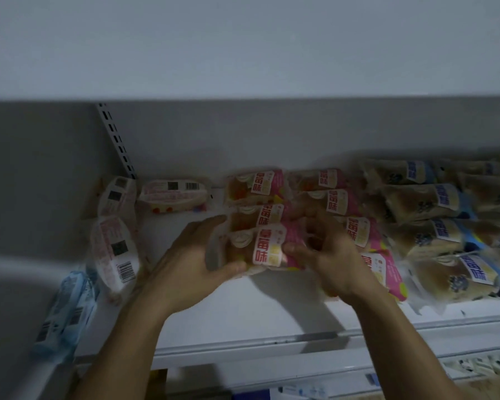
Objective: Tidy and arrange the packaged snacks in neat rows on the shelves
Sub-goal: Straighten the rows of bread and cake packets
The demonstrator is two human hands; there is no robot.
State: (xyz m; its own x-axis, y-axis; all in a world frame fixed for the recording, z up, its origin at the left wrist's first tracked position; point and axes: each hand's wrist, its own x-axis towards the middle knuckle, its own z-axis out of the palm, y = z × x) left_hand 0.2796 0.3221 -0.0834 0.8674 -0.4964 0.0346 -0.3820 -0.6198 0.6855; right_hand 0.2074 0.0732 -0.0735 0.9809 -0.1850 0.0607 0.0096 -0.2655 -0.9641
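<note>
On the white shelf [272, 313], a column of pink-labelled snack packs runs back toward the rear wall. I hold the front pink pack [267, 249] between both hands. My left hand [197, 255] grips its left end, thumb underneath. My right hand [326, 249] grips its right end with curled fingers. A second column of pink packs [358, 232] lies just right of it, partly behind my right hand. Blue-labelled packs [445, 235] fill rows further right. The picture is motion-blurred.
Several packs lie label-down at the left: one at the back [173, 194] and two by the left wall [116, 246]. A pale blue pack [67, 310] stands at the shelf's front left corner. A slotted upright [117, 140] runs up the rear wall. A lower shelf [416, 379] shows below.
</note>
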